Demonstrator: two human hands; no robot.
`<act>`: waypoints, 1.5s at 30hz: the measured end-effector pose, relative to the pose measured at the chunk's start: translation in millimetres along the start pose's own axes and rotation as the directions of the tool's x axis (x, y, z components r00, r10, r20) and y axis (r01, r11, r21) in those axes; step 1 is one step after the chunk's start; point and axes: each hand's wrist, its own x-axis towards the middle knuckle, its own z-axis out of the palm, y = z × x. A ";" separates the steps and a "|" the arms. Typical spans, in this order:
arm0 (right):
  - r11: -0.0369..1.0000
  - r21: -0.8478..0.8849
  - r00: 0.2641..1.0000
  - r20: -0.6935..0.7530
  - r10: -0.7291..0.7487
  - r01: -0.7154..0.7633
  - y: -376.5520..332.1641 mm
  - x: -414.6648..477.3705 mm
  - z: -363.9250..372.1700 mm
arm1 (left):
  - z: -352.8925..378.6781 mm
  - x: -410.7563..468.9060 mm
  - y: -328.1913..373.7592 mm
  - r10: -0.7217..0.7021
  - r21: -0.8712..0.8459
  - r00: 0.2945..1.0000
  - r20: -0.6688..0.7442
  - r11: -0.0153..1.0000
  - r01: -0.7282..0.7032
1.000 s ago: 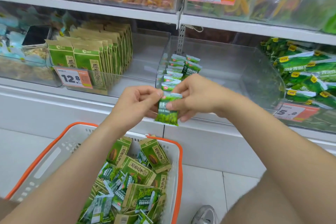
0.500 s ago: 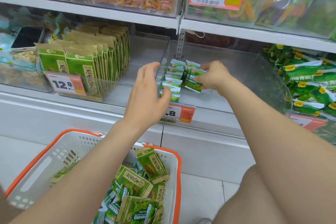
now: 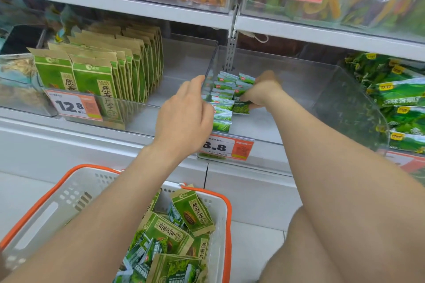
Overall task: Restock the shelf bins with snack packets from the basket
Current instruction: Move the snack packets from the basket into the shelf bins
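Placement step: right hand (image 3: 262, 93) pinches small green packet (image 3: 241, 107) inside clear bin (image 3: 259, 126), seating it at front of right row (image 3: 246, 78). Left hand (image 3: 186, 117) fingers relaxed beside left row (image 3: 224, 108); contact unclear. Next: release, reach into basket (image 3: 227, 213) for another. Right fingertips blurred; basket bottom cut off.
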 end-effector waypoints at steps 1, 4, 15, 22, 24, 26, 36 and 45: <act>0.999 -0.035 1.000 0.013 0.022 -0.022 1.6 -2.7 -0.1 | -0.3 -0.3 0.2 0.000 0.001 1.000 0.003 1.000 0.000; 0.992 -0.112 0.998 0.010 0.057 -0.056 4.3 -6.9 0.2 | -0.5 -1.9 1.7 -0.003 -0.008 1.000 0.000 1.000 0.003; 0.986 -0.164 1.000 0.017 0.014 -0.011 2.5 -33.8 -10.5 | 1.3 -3.6 -6.1 0.011 -0.194 0.999 0.036 0.981 -0.004; 0.933 -0.170 0.943 -0.047 -0.330 0.318 -23.4 -99.3 -14.0 | -2.4 -28.9 2.3 -0.025 -0.158 0.980 -0.196 0.987 -0.007; 0.897 -0.196 0.908 -0.060 -0.415 0.397 -25.2 -125.0 -14.9 | -7.1 -41.3 5.2 -0.047 -0.166 0.942 -0.332 0.986 -0.009; 0.845 -0.223 0.859 -0.057 -0.508 0.485 -26.1 -150.3 -13.6 | -8.0 -53.3 -2.3 -0.053 -0.160 0.921 -0.386 0.987 -0.010; 0.428 -0.515 0.651 0.407 -0.640 0.743 1.4 -236.7 27.4 | 37.6 -152.2 -61.7 -0.108 0.099 0.527 0.843 0.994 0.046; 0.227 -0.442 0.495 0.812 -0.311 0.868 60.1 -279.0 105.2 | 76.6 -241.5 -70.8 -0.169 0.172 0.039 0.985 0.978 -0.117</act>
